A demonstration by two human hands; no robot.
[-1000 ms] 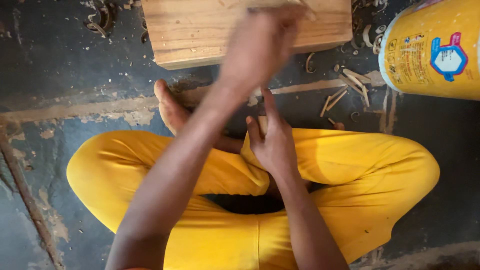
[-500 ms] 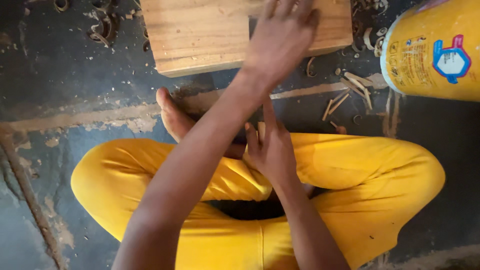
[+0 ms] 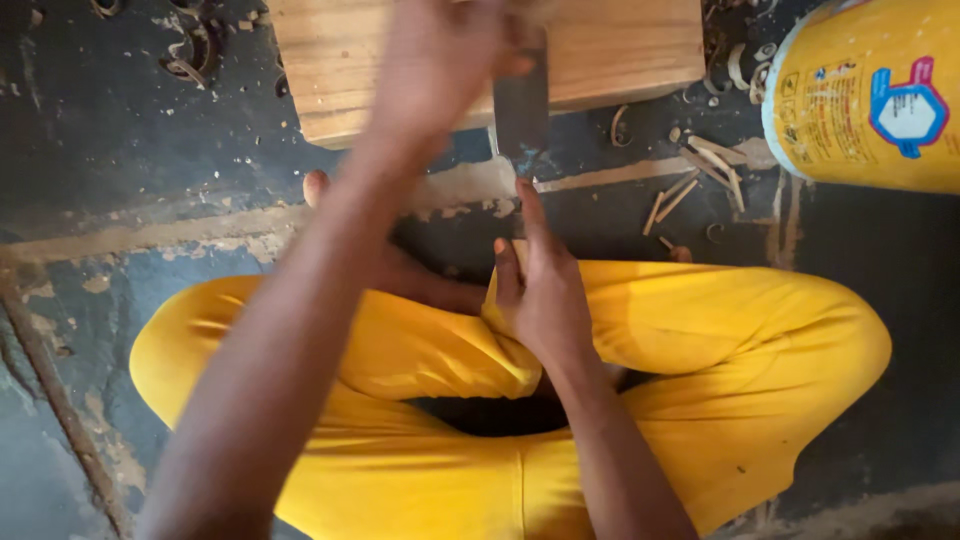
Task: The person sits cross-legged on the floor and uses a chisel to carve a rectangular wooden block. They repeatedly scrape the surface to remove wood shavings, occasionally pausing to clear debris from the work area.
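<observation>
Nearest the camera, the person sits cross-legged on the floor in yellow trousers, both forearms running up the frame from the bottom edge. The right forearm rises almost straight to the right hand, which lies palm down on the inner fold of the right trouser leg, just short of the wooden block. Its fingers are loose and held together, the forefinger stretched straight toward the block; the hand is released and grips nothing, only resting on the cloth. Its fingertip ends just below the lower end of the flat metal blade; whether they touch cannot be told.

The left forearm crosses diagonally from lower left toward the block, passing above a bare foot that pokes out from under the trousers. The left hand is raised over the near face of the block and is blurred; it is clenched around the top of the blade, which hangs down from the hand across the block's near edge, its tip over the dark floor just before the block.

The block lies flat on the floor at the top of the view. To its right are scattered wood splinters and curled shavings, and further right a yellow plastic bucket. More shavings lie left of the block.
</observation>
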